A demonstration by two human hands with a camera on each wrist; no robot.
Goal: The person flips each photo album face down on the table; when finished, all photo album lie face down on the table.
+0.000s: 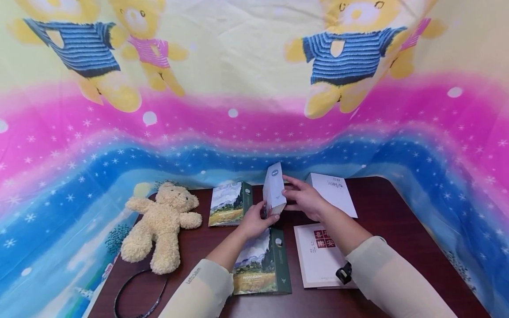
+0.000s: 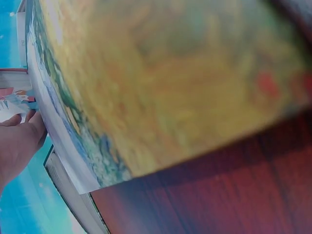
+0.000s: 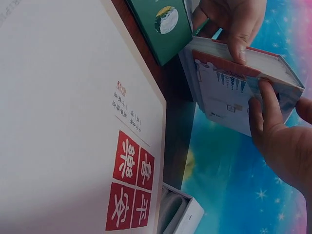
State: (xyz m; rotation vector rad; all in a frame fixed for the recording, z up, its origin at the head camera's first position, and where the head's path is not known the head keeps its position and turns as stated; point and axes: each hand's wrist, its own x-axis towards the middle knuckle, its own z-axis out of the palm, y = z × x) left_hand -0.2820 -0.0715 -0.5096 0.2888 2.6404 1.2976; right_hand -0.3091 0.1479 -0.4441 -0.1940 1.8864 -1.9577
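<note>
Both hands lift a light-blue book (image 1: 274,187) upright above the dark wood table (image 1: 397,212), mid-rear, between the far landscape-cover book (image 1: 228,204) and the white booklet (image 1: 333,190) at rear R.

Step in hand, as judged: the book is being stood up or turned over. To do it well: keep the spine vertical, support from below with the L thumb, steady the top w/ the R fingers, and keep it clear of the near landscape-cover book (image 1: 262,263) directly beneath the L forearm.

L hand (image 1: 254,221): fingers curled round the book's lower edge, thumb across the bottom corner; closed in a firm grip. The L wrist view is mostly blur, so the finger detail is taken from the head view and the R wrist view only.

R hand (image 1: 304,198): fingers largely extended along the book's right face, thumb (image 3: 267,105) pressed flat on the cover; about half closed, pinching rather than wrapping.

Other items: red-seal white booklet (image 1: 320,254) front R, touching the R forearm area; teddy bear (image 1: 161,225) lying at L; black cable loop (image 1: 139,291) front L. Bear-print cloth (image 1: 238,110) as backdrop.
</note>
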